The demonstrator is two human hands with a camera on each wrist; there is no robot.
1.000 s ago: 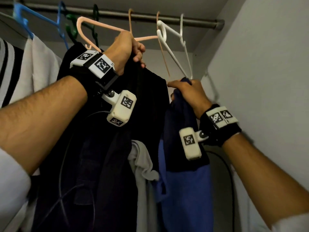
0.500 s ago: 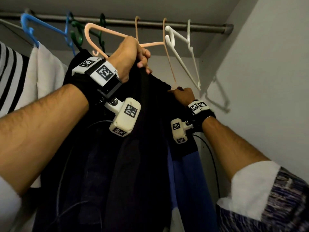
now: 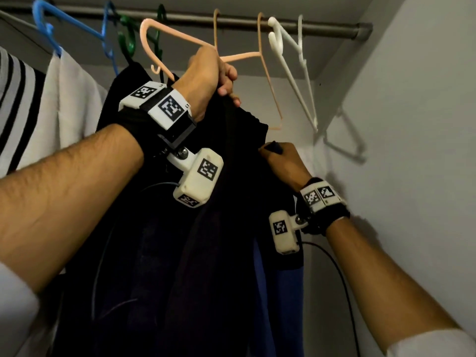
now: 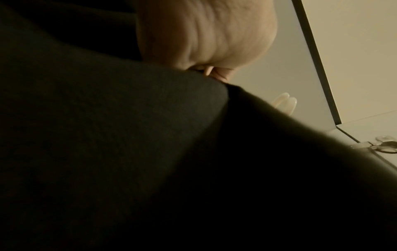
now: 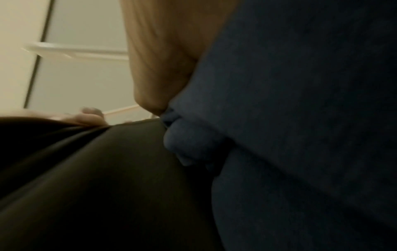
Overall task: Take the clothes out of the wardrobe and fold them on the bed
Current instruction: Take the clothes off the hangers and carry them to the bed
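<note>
Up by the rail of the wardrobe, the left hand is curled tight round the top of the black clothes and the pink hanger under them. The left wrist view shows only the heel of that hand and dark cloth, so how the fingers lie there cannot be told.

The right hand sits lower, near the right wall. Its fingers pinch a bunch of the blue shirt. The right wrist view shows this well: blue cloth is squeezed in a lump under the thumb.

A second ago the right hand was up at the white hanger, holding the blue shirt there. Now the white hanger hangs bare on the rail and the shirt has come down with the hand. So the blue shirt looks free of its hanger, though where its top edge goes is hidden behind the black clothes. The left hand has hardly moved.

The black clothes are still on the pink hanger, and that hanger's hook is still over the rail. Both pieces are still inside the wardrobe. Nothing has gone to the bed, which is not in view. The next job is probably lifting the pink hook off the rail
</note>
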